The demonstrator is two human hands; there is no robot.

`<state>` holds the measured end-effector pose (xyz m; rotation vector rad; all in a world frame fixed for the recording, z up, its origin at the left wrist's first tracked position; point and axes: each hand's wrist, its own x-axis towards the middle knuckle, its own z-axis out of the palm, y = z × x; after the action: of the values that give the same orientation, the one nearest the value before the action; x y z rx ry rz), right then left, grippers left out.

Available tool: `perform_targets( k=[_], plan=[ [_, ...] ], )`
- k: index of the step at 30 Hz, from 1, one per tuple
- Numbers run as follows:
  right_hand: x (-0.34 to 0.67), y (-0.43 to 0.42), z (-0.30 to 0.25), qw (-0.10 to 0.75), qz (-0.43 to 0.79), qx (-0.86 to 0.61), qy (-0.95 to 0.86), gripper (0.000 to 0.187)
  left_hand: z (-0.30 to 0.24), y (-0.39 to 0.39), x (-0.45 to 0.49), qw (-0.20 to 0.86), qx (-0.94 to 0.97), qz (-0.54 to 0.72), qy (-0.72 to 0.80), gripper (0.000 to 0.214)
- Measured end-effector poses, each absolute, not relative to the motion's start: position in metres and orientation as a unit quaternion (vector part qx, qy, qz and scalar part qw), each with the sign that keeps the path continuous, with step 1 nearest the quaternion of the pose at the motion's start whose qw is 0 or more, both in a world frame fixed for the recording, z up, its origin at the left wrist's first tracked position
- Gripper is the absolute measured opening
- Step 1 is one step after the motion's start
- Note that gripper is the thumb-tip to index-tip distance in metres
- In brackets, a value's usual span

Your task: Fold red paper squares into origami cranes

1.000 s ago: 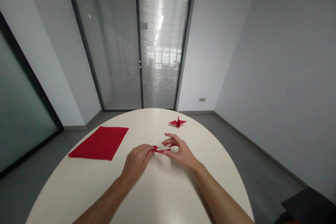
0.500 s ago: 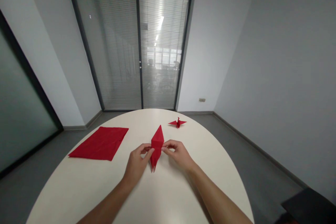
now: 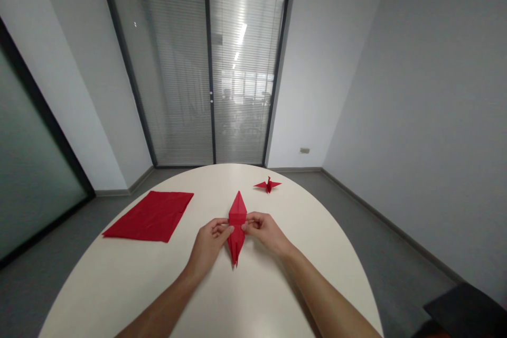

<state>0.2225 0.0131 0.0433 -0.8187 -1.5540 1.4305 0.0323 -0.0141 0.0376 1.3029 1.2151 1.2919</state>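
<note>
The left hand (image 3: 208,244) and the right hand (image 3: 267,231) are both closed on a folded red paper (image 3: 238,218) — each one pinches its side edge between thumb and fingers. This paper is over the white round bench (image 3: 237,301), its split points directed to the person. Behind it, on the right, stands a small red paper crane (image 3: 269,186); on the left lies a flat red sheet (image 3: 150,217).

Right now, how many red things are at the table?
3: flat red sheet, left; folded red paper diamond, held, centre; red paper crane, back right. The sheet may hide others.
</note>
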Motion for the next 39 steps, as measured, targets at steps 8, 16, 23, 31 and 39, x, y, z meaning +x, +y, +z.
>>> perform_targets(
  k=[8,16,23,31,39],
  plan=[
    [0.224,0.014,0.046,0.422,0.568,-0.343,-0.617,0.042,0.037,-0.014,0.032,0.496,0.498,0.498,0.508,0.046],
    [0.225,0.013,0.049,0.407,0.605,-0.363,-0.580,0.050,0.038,-0.013,0.030,0.503,0.508,0.487,0.502,0.043],
    [0.226,0.015,0.046,0.375,0.642,-0.386,-0.546,0.050,0.038,-0.014,0.030,0.504,0.516,0.475,0.504,0.042],
    [0.228,0.016,0.042,0.351,0.647,-0.393,-0.550,0.045,0.034,-0.013,0.026,0.536,0.503,0.451,0.507,0.044],
    [0.226,0.010,0.044,0.360,0.672,-0.373,-0.528,0.042,0.034,-0.012,0.022,0.597,0.485,0.418,0.483,0.046]
  ],
)
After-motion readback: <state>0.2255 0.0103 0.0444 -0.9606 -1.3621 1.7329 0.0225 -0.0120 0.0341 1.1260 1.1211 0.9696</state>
